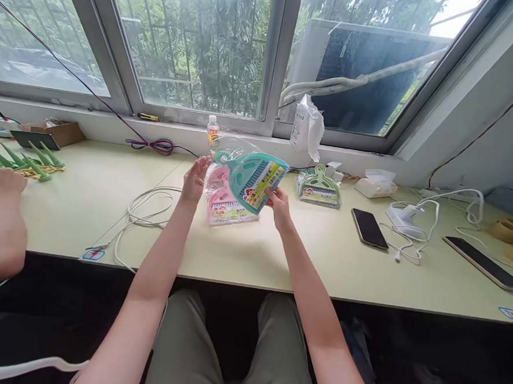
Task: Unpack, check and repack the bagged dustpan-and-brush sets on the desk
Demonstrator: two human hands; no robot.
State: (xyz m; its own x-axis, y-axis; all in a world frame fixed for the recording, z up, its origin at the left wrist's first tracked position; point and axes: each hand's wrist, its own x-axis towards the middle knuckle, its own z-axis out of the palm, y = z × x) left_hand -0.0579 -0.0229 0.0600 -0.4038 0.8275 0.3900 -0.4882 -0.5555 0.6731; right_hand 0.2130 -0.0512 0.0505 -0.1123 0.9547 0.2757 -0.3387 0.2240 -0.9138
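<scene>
Right grip (280, 208) is closed, pinching the 4 o'clock edge of a teal dustpan-and-brush pack (257, 183), tilted above the worktop (239, 254) with its handle toward 10 o'clock. Clock centred on that pack, 12 = window. Left grip (194, 179) sits at 9, fingers loosely curved by the clear film; can't tell if they pinch any. Main risk: hold looks one-sided and film is probably slick, so the pack could pivot or slip, likely landing on the pink packs (227, 212) at 7-8, partly hidden below it. Pulling hard on film could tear it. Bottle (213, 132) at 10-11 stands close to the handle end; a wide swing could tip it. White cable (145, 208) loops at 8 near the left forearm, possible snag. Green pack (318, 190) at 3, tissue pack (376, 185) beyond it; phone (369, 228) and white charger (406, 218) toward 4, nothing blocking there. Co-worker's arm (0, 228) at 8-9, well apart.
</scene>
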